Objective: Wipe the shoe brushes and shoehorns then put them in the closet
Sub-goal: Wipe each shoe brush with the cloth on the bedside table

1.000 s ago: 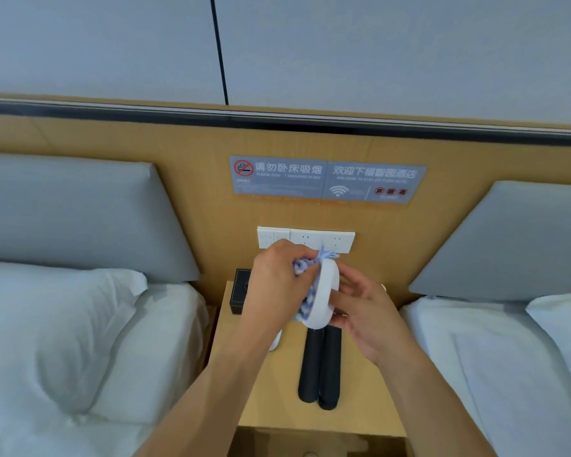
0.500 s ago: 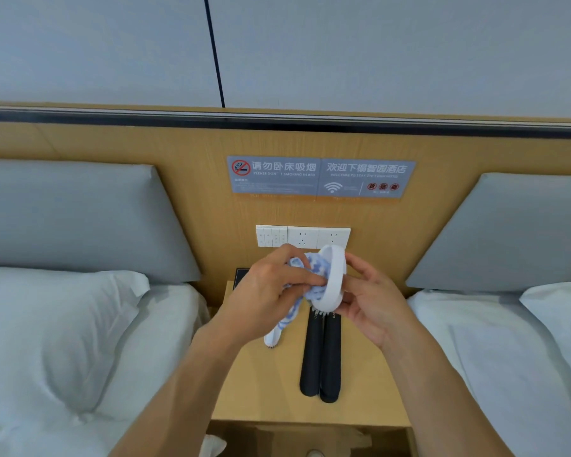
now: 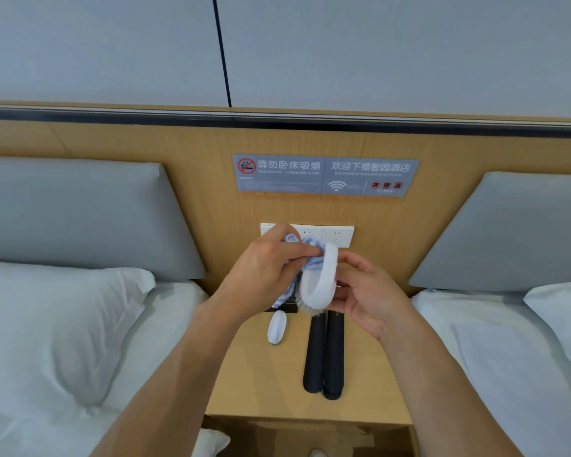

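A white oval shoe brush (image 3: pixel 322 280) is held on edge above the nightstand (image 3: pixel 261 384), bristles showing at its lower end. My right hand (image 3: pixel 365 291) grips it from the right side. My left hand (image 3: pixel 267 268) holds a blue-and-white cloth (image 3: pixel 305 255) bunched against the brush's left face. A second small white brush (image 3: pixel 276 326) lies on the nightstand below my left hand. Two black shoehorns (image 3: pixel 325 354) lie side by side on the wood, pointing towards me.
White-sheeted beds with pillows (image 3: pixel 53 324) flank the nightstand on both sides. A wooden headboard panel carries a socket strip (image 3: pixel 330 234) and a grey sign (image 3: pixel 325 176). A black box (image 3: pixel 282 306) is mostly hidden behind my hands.
My hands and the brush have risen slightly; the brush has turned more upright. The cloth has shifted up over its top edge. The small brush on the nightstand has come into view.
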### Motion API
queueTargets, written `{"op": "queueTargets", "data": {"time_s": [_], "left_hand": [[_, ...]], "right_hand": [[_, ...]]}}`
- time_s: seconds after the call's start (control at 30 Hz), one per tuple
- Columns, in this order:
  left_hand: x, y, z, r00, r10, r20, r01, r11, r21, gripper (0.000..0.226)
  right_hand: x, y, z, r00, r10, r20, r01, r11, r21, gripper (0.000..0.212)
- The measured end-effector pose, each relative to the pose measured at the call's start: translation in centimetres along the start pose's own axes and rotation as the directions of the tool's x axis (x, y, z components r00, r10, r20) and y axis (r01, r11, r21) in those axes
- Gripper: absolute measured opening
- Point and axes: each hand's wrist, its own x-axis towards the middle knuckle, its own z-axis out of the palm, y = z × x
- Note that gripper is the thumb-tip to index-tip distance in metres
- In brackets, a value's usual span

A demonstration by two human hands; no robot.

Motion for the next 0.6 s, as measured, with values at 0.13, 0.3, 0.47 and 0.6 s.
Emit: {"op": "queueTargets", "data": {"time_s": [0.13, 0.3, 0.47, 0.6], "left_hand": [[-1.2, 0.2, 0.6, 0.995, 0.005, 0.097, 0.006, 0.994, -0.109, 0.025], [-3.7, 0.4, 1.4, 0.972, -0.17, 0.161, 0.212, 0.932, -0.293, 0.023], [-5.5, 2.8, 3.9, 0.882, -0.465, -0.077, 0.416, 0.845, -0.336, 0.042], [-5.5, 3.0, 5.0, 0.82, -0.507, -0.265, 0.437, 0.854, -0.282, 0.04]], "right_hand": [[0.2, -0.2, -0.3, 0.998, -0.023, -0.067, 0.024, 1.0, 0.011, 0.016], [-0.1, -0.1, -0.3, 0.995, -0.026, -0.099, 0.026, 1.0, -0.003, 0.021], [0.0, 0.7, 1.4, 0.982, 0.012, -0.189, 0.007, 0.995, 0.101, 0.02], [-0.1, 2.1, 2.4, 0.982, 0.072, -0.172, -0.035, 0.978, 0.205, 0.019]]}}
